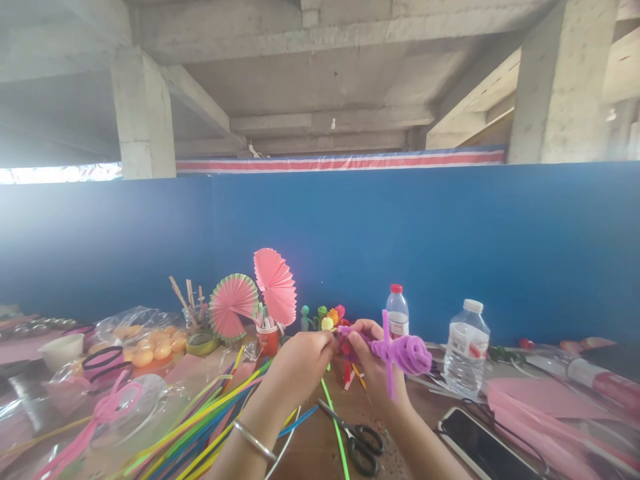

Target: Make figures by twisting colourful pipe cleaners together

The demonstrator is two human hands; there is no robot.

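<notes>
**Holding purple chenille-stem piece [413, 355] betw. both hands, above mid-table**

Gripping it in R hand [373, 363], half closed, w/ thumb and fingers around the narrow part. Showing a thick spiral coil just right of that hand, plus a straight stem running roughly upright beside the coil. Curling L hand [304, 357] nearly closed, pinching the thin left end; can't tell exact contact, w/ fingertips partly hidden. Wearing silver bangle [255, 440] on L wrist.

Lying below, toward table's [305, 453] near edge: blk-handled scissors [352, 431], w/ blades pointing to far left corner, and nr them a neon-green chenille stem [336, 427]. Spread toward near left corner: bundle of multicolored chenille stems [200, 420], then pink chenille bow [107, 407] closer to left edge.

Standing along far edge, L to R: green-rimmed pink paper fan [233, 303], red cup [269, 341] w/ pens, plain pink paper fan [275, 287], small chenille figures [323, 313], red-capped water bottle [398, 310]. Set farther right, a bit nearer: white-capped water bottle [465, 343].

Resting toward near right corner: smartphone [485, 440], beside pink paper [530, 400]. Seen nr far left corner: clear bag of orange balls [155, 348]. Rising behind far edge: blue partition [450, 247].
</notes>
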